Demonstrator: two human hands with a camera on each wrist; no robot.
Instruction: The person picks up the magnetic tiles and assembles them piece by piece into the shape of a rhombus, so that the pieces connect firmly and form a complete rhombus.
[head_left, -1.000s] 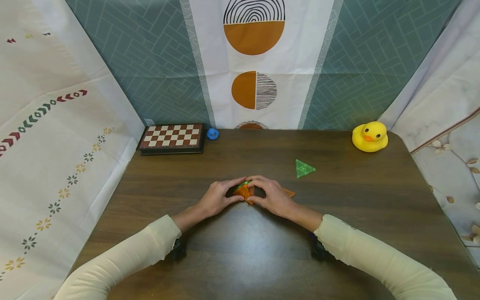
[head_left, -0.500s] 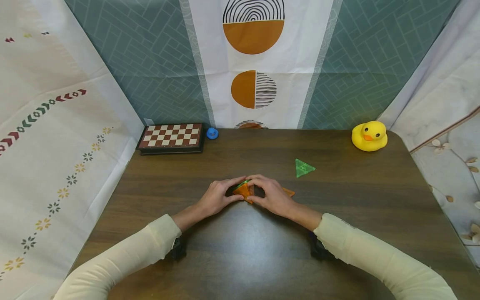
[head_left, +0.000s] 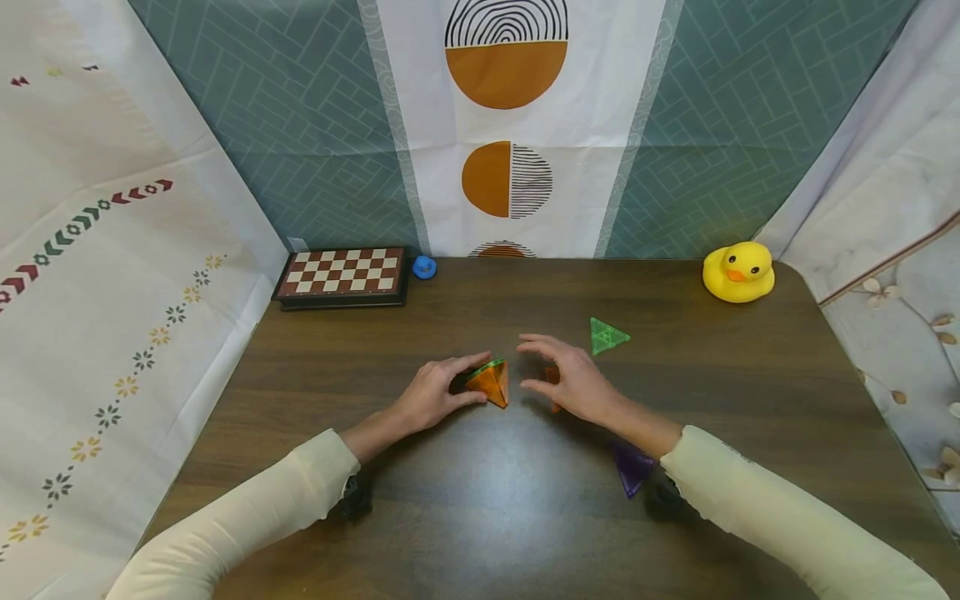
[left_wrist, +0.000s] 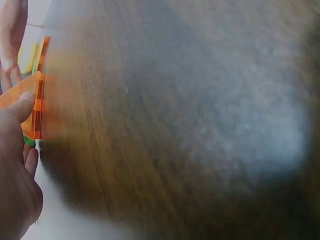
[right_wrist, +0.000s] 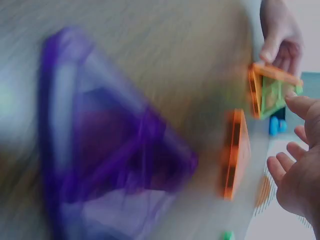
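My left hand [head_left: 435,393] holds a small pyramid of translucent triangular magnetic tiles [head_left: 491,385], thumb on the near orange face and fingers at the far side. Orange faces and a green one [right_wrist: 273,92] show in the right wrist view. To its right, apart from the pyramid, my right hand [head_left: 573,382] hovers with fingers spread and nothing between them. Beneath that hand a loose orange triangular tile [head_left: 552,377] lies on the table, partly covered by it; the right wrist view shows this orange tile [right_wrist: 236,155] in full.
A purple triangular tile [head_left: 632,468] lies by the right wrist, partly under the sleeve. Farther back is a green triangular tile [head_left: 607,336]. Along the rear edge of the table [head_left: 337,350] are a chessboard box [head_left: 343,275], a small blue object [head_left: 424,267] and a yellow rubber duck [head_left: 738,272].
My right hand has let go of the pyramid and moved right, over the loose orange tile, uncovering the purple tile near the wrist. My left hand stays on the pyramid.
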